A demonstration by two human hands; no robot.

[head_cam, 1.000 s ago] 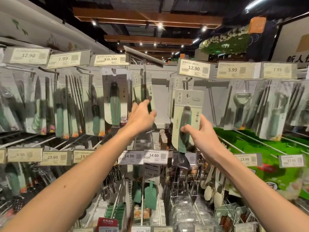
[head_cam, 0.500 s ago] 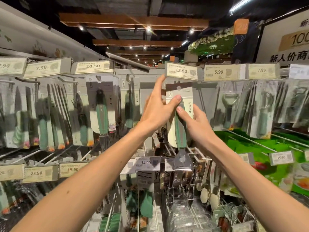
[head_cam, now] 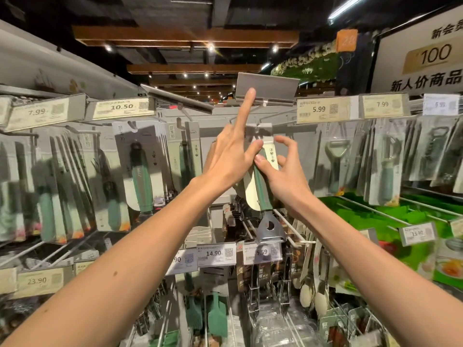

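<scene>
my left hand: index straight, tip on the tipped-up tag, thumb against the tool card | my right hand: thumb and curled fingers pinch the card's top | tool: hangs upright between my hands, under the tag, head just above the 5.59 label

Tag 7.99, tag 10.50, tag 5.99, tag 14.90, tag 23.90; wall sign: 100, 新人价商品.
</scene>
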